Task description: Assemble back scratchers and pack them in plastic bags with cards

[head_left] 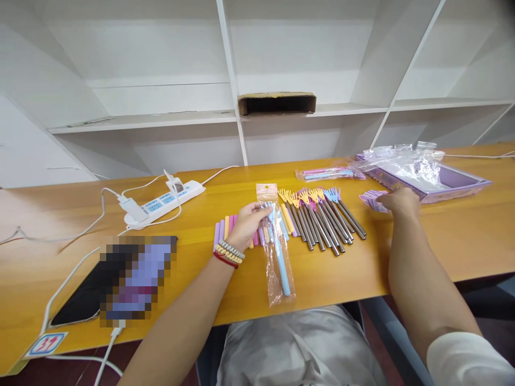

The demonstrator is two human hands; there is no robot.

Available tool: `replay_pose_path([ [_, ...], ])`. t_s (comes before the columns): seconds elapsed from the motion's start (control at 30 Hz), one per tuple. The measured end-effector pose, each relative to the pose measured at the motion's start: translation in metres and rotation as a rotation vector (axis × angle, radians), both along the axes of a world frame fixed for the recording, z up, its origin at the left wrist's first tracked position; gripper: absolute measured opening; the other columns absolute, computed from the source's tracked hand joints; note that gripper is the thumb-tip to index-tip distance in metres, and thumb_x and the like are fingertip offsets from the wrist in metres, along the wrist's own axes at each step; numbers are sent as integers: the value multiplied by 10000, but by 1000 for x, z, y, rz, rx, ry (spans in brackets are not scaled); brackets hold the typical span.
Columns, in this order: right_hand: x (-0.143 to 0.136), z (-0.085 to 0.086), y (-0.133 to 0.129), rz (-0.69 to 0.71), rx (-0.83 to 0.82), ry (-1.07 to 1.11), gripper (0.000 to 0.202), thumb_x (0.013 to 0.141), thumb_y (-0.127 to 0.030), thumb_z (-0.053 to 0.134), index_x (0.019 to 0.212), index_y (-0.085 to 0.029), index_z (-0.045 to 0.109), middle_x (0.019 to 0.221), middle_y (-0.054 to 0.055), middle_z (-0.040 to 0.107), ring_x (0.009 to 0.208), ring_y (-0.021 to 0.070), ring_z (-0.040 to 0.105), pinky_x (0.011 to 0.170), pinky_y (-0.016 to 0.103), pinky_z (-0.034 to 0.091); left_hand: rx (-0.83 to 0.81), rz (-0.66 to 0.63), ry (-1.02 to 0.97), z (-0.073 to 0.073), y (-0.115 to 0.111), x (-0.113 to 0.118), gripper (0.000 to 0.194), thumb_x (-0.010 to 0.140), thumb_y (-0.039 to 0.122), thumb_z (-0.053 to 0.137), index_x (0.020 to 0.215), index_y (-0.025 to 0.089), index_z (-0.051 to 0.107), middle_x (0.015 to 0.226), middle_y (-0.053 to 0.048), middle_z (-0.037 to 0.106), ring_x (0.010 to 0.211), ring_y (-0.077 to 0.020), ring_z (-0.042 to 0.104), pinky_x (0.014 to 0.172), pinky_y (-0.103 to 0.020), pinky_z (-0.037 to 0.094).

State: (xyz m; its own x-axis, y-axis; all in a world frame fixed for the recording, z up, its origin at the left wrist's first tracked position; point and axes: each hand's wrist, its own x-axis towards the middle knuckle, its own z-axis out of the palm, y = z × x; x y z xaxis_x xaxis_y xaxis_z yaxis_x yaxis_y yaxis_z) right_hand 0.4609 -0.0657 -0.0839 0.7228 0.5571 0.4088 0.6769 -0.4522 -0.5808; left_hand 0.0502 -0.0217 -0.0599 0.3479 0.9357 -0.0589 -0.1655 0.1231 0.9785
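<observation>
Near the left end of the surface [470, 236] we had a dark device [86, 289], with a power strip [164, 202] behind it, toward the back edge. Next lay a row of coloured handles [222, 231]; over them our left grip [247, 228] pinched the upper part of a clear bag [282, 265], which reached toward the front edge with a blue stick inside. Then came metal scratchers [324, 225], fanned out, and a packet [332, 173] near the back edge. Our right grip [402, 202] touched purple cards [370, 199]; we couldn't tell whether it clasped them. A purple box [454, 194] sat behind.
</observation>
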Motion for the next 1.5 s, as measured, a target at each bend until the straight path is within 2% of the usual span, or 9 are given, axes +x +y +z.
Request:
replay_pose_path([
  [0.1, 6, -7, -4, -291, -263, 186, 413, 403, -207, 820, 762, -67, 673, 806, 375, 578, 814, 387, 592, 536, 425, 346, 3, 3, 11, 0, 2, -1, 204, 684, 208, 711, 829, 111, 604, 805, -30, 606, 697, -83, 579, 617, -202, 497],
  [0.23, 3, -13, -3, -288, -325, 244, 678, 431, -233, 825, 1035, 17, 641, 906, 421, 549, 946, 430, 562, 543, 430, 338, 5, -13, 15, -4, 6, -2, 250, 662, 246, 737, 824, 117, 598, 780, -27, 601, 659, -81, 566, 562, -197, 478],
  [0.4, -1, -3, 1, -245, -151, 224, 403, 535, -229, 764, 890, -56, 688, 908, 358, 592, 919, 363, 573, 609, 425, 357, -7, -28, -23, -6, 7, -2, 278, 642, 246, 756, 829, 122, 592, 775, -17, 602, 641, -76, 569, 573, -205, 491],
  [0.53, -32, 14, 14, -35, 125, 228, 221, 694, -316, 653, 811, -129, 661, 737, 176, 638, 683, 210, 596, 582, 346, 379, -20, -31, -30, -6, 5, -1, 265, 653, 233, 749, 840, 114, 605, 781, -28, 621, 666, -88, 587, 591, -211, 505],
  [0.67, -101, 20, 27, 473, 441, 338, 270, 809, -411, 547, 877, -152, 578, 765, 80, 623, 504, 105, 557, 481, 247, 377, -4, -52, -42, -9, 3, 0, 323, 688, 208, 726, 974, 132, 595, 761, -27, 641, 664, -96, 601, 616, -217, 508],
  [0.77, -155, 16, 26, 734, 412, 246, 271, 820, -428, 555, 778, -161, 568, 599, -1, 555, 503, 101, 521, 502, 230, 393, -3, -63, -6, -12, 2, 0, 415, 692, 197, 726, 1069, 159, 556, 784, -33, 652, 672, -114, 617, 625, -244, 515],
  [0.9, -200, 8, 19, 983, 355, 242, 265, 824, -424, 566, 830, -163, 614, 689, 13, 605, 614, 125, 540, 589, 258, 441, 6, -93, 1, -12, 0, 1, 415, 685, 199, 730, 1049, 162, 532, 828, -49, 648, 695, -142, 633, 636, -287, 528],
  [1.23, -209, -1, 16, 1126, 396, -293, 106, 809, -247, 574, 844, -212, 668, 1044, 97, 587, 977, 220, 561, 811, 398, 478, 118, -132, 171, -11, -6, 7, 381, 635, 192, 755, 956, 124, 561, 999, -84, 611, 700, -96, 596, 548, -193, 474],
  [1.5, -214, -10, 18, 1007, 327, -441, 96, 796, -188, 555, 838, -195, 641, 1196, 121, 577, 1074, 252, 553, 876, 414, 466, 125, -231, 181, -9, -11, 6, 451, 639, 219, 756, 1029, 136, 545, 1061, -102, 591, 619, -72, 569, 415, -156, 379],
])
